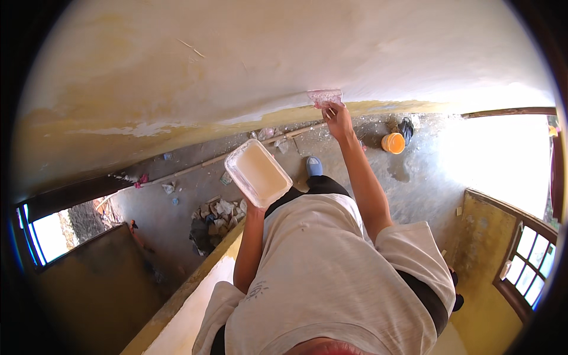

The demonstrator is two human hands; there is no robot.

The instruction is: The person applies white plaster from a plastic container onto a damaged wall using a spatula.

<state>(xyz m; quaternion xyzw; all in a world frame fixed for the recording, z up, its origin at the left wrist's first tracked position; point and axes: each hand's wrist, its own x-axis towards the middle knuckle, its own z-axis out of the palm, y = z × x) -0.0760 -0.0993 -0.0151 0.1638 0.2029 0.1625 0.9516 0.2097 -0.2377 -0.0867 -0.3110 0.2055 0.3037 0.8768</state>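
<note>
My left hand [255, 213] is closed on the near end of a rectangular white plastic tub [259, 174]. Smooth off-white paste, like wall filler, lies inside it; most of my left fingers are hidden beneath. Up ahead, my right hand [338, 121] pinches a wide, pinkish, paste-smeared scraper [325, 96]. The scraper's blade rests against the wall [254, 59], low on the whitened part. White coating covers much of that wall, while yellowish, stained patches show on the left and along the bottom strip.
An orange bucket [393, 143] stands on the floor beside a black bag [406, 130]. A long pole [207, 163] lies along the wall's foot. Rubble and scraps [219, 220] are heaped by a low wall [192, 285] at my left. My foot wears a blue slipper [314, 166].
</note>
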